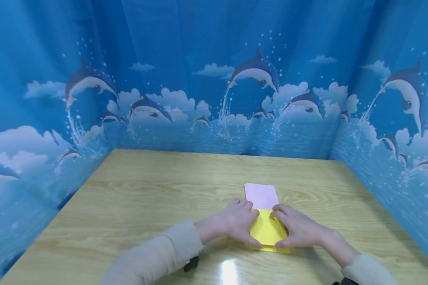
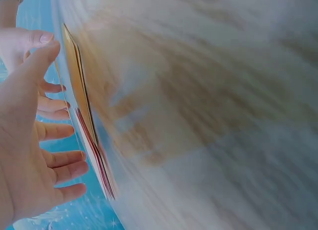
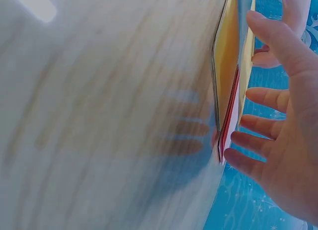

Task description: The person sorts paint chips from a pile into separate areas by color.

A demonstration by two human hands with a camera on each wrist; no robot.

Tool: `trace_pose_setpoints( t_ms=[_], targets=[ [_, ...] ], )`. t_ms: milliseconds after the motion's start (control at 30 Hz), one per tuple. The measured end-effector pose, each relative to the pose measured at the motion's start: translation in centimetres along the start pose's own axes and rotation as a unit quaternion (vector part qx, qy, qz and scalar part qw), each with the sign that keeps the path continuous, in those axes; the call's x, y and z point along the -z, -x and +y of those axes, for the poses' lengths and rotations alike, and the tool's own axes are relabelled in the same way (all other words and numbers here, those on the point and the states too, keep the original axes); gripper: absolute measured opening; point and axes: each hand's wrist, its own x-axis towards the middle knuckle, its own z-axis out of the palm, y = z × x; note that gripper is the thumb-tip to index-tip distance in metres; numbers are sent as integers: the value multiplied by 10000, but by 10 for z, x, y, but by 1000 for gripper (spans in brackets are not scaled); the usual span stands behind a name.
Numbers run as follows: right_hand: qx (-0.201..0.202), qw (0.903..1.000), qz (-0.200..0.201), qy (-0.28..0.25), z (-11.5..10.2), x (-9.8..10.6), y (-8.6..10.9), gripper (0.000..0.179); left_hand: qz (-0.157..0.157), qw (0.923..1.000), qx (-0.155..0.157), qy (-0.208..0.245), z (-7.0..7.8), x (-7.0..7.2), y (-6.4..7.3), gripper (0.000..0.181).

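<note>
A yellow paper sheet lies between my two hands, over another yellow layer whose near edge shows just below it. My left hand holds its left side, thumb by the near edge and fingers toward the far one. Mirroring it, my right hand holds the right side. A pale pink sheet sticks out beyond the far edge. Seen from low in the right wrist view, the upper yellow sheet stands slightly apart from a yellow layer and several red-edged pink sheets.
The sheets lie on a glossy wood-grain table, right of its middle. A blue curtain printed with dolphins hangs behind and along both sides. Light glares off the table near the front edge.
</note>
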Motion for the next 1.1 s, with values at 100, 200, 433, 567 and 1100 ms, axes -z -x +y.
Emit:
trace_pose_setpoints(
  t_ms=[100, 200, 433, 567, 1100],
  targets=[
    [69, 9999, 71, 82, 2, -1, 4, 72, -39, 10000, 11, -35, 4, 0, -1, 78],
    [85, 9999, 81, 110, 2, -3, 6, 73, -76, 10000, -2, -5, 8, -2, -2, 80],
    [148, 9994, 85, 287, 1, -7, 7, 71, -151, 9999, -5, 61, 13, -3, -1, 81],
    [108, 9994, 14, 330, 0, -7, 5, 70, -189, 9998, 12, -30, 13, -4, -1, 83],
    [-298, 9985, 394, 236, 4, 4, 0, 63, -52, 9986, 258, 467, -11, -7, 17, 90]
  ],
)
